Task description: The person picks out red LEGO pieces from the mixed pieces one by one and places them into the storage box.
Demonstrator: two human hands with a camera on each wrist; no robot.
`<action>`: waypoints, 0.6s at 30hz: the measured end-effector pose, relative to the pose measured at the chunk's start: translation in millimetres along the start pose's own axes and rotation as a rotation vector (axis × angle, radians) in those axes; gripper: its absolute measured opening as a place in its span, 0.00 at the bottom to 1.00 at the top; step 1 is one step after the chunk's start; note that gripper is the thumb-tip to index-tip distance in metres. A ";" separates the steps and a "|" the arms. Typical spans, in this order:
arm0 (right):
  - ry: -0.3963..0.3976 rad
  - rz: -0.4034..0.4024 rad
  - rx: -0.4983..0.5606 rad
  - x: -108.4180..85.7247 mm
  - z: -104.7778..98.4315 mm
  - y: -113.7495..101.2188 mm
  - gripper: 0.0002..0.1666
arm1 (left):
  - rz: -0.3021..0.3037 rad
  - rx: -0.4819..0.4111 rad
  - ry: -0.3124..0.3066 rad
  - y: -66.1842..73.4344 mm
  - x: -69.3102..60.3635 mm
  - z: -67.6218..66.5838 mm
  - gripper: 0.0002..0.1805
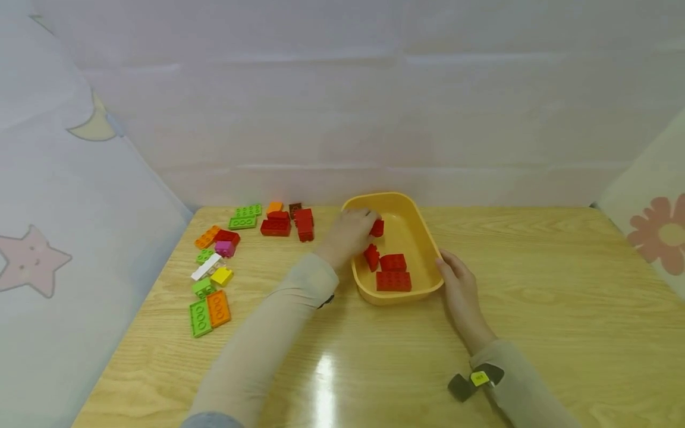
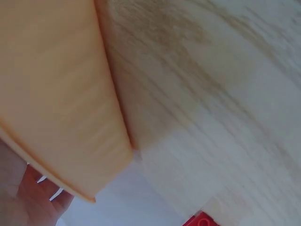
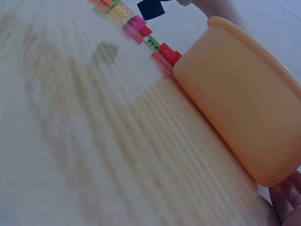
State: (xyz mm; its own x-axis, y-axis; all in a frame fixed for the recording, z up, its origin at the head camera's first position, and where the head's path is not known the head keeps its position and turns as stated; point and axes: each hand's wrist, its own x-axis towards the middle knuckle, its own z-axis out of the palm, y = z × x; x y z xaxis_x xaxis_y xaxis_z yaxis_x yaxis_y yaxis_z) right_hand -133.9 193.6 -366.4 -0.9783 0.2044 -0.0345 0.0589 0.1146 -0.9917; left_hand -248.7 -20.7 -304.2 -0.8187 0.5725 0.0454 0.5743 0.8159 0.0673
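Wood tabletop (image 1: 535,285), yellow tub (image 1: 398,298) right between the hands, long axis pointing away from the person; left hand (image 1: 350,233) pinches a red brick (image 1: 377,229), right hand (image 1: 461,291) grips the rim.

Nothing readable for certain from where I stand. Yellow-green label (image 1: 480,378) on dark wrist device (image 1: 461,387) at right sleeve (image 1: 521,383): short row of dark characters, too small and blurred to make out, letters or digits can't tell. Any moulded lettering on red toy bricks (image 1: 393,282): too small to tell. Wordless printed motifs: crescent moon (image 1: 95,125) and pink star (image 1: 34,263) on left wall sheet (image 1: 69,190), red flower (image 1: 659,230) on right wall sheet (image 1: 644,163).
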 end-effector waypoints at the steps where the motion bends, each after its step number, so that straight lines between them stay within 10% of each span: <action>1: 0.000 0.000 -0.006 -0.2 0.2 0.1 0.30 | -0.006 -0.009 -0.001 0.4 0.2 1.1 0.24; 18: -0.010 -0.001 0.001 0.2 0.2 0.1 0.30 | -0.085 0.069 -0.082 4.1 4.3 6.0 0.17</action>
State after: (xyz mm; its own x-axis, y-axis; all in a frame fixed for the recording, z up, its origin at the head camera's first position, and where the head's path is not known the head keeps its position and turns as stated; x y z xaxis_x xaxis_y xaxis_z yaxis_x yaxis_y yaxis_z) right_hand -134.1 193.4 -366.4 -0.9804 0.1942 -0.0346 0.0576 0.1140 -0.9918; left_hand -249.9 -14.4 -309.7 -0.8630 0.5036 -0.0395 0.5041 0.8637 -0.0012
